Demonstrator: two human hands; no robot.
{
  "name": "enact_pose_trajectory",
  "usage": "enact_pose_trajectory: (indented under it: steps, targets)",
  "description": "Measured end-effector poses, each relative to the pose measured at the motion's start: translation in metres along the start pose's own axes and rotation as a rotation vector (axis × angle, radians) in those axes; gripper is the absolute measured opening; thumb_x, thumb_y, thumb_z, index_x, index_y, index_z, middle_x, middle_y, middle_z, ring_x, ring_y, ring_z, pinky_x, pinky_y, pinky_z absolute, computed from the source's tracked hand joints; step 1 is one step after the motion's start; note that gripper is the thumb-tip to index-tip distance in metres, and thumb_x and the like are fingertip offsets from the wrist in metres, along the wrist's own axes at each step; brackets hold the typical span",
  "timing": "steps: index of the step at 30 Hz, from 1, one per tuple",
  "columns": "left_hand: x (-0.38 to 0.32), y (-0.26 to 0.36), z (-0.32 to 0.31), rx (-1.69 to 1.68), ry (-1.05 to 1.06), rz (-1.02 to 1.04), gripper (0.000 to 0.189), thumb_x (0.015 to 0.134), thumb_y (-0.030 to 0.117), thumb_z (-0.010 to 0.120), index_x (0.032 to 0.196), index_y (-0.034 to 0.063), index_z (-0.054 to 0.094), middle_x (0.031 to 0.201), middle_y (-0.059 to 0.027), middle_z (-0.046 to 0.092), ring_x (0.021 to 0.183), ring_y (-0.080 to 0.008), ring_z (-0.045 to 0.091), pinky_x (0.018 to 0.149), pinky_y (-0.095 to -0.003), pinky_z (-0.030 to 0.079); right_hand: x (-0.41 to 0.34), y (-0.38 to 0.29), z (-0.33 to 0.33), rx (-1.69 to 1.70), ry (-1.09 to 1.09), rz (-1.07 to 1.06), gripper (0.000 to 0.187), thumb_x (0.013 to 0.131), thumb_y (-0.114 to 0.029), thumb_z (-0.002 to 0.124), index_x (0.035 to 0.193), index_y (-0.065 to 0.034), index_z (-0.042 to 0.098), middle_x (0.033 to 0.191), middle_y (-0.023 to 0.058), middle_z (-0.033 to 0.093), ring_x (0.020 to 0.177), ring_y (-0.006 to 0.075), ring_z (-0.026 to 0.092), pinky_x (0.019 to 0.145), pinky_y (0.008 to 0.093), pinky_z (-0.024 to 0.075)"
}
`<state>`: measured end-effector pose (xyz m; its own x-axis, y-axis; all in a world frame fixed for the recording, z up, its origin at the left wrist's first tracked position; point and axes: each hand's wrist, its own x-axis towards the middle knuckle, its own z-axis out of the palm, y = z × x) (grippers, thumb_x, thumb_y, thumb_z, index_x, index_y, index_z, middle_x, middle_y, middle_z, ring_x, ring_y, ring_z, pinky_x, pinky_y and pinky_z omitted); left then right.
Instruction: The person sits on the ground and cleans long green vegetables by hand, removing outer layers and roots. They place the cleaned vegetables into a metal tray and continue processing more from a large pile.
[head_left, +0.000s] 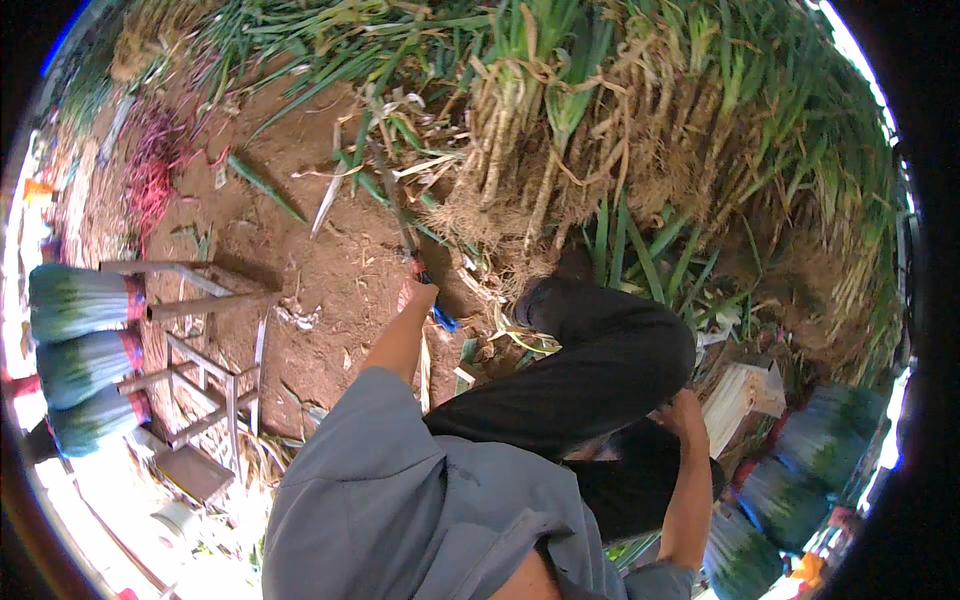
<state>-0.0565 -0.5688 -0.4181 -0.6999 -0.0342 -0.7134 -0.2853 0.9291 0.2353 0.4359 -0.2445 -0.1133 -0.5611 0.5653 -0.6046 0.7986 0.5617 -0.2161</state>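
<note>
My left hand (420, 295) is closed around the handle of a long, thin, dark tool (401, 225), with red and blue wrapping at the handle end. The tool's far end reaches over the soil towards cut leaves and scraps. My right hand (679, 412) rests at my bent knee in black trousers, its fingers partly hidden by the leg, so whether it holds anything cannot be told. In front of me stand uncut long green onions (517, 135) with bare roots and dry outer leaves, leaning in a thick row.
Metal-framed stools or stands (217, 375) are at the left. Tied, trimmed green onion bundles (86, 349) lie beyond them, with more bundles (787, 495) at the lower right. A heap of pink-red ties (154, 172) lies at the upper left. A wooden block (739, 397) is beside my knee.
</note>
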Motion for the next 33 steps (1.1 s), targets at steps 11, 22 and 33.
enact_pose_trajectory:
  steps: [11,22,33]
  targets:
    - [0.009,-0.100,0.016,-1.062,-0.042,0.316,0.040,0.079,0.014,0.085,0.114,0.0011,0.070,0.100,-0.0077,0.073,0.088,-0.0200,0.070,0.082,-0.0338,0.057,0.001,-0.039,-0.039,0.039,0.011,0.126,0.035,0.095,-0.032,0.070,0.117,-0.0052,0.071,0.097,0.0262,0.072,0.095,0.0470,0.069,0.085,0.0544,0.0557]
    - [0.024,-0.167,-0.011,-0.188,0.069,0.376,0.065,0.093,0.038,0.074,0.141,-0.0024,0.057,0.130,-0.0239,0.068,0.113,-0.0382,0.068,0.097,-0.0449,0.054,-0.057,-0.038,-0.082,0.255,0.314,0.147,0.032,0.097,-0.029,0.068,0.115,-0.0035,0.072,0.096,0.0236,0.073,0.093,0.0417,0.071,0.083,0.0499,0.0554]
    - [-0.050,-0.183,0.000,0.193,-0.440,0.330,0.057,0.101,0.033,0.065,0.142,-0.0054,0.054,0.137,-0.0237,0.063,0.128,-0.0366,0.059,0.111,-0.0453,0.044,-0.049,0.020,-0.121,0.166,0.445,0.027,0.042,0.097,-0.040,0.067,0.101,0.0016,0.071,0.091,0.0251,0.070,0.091,0.0429,0.069,0.081,0.0502,0.0532]
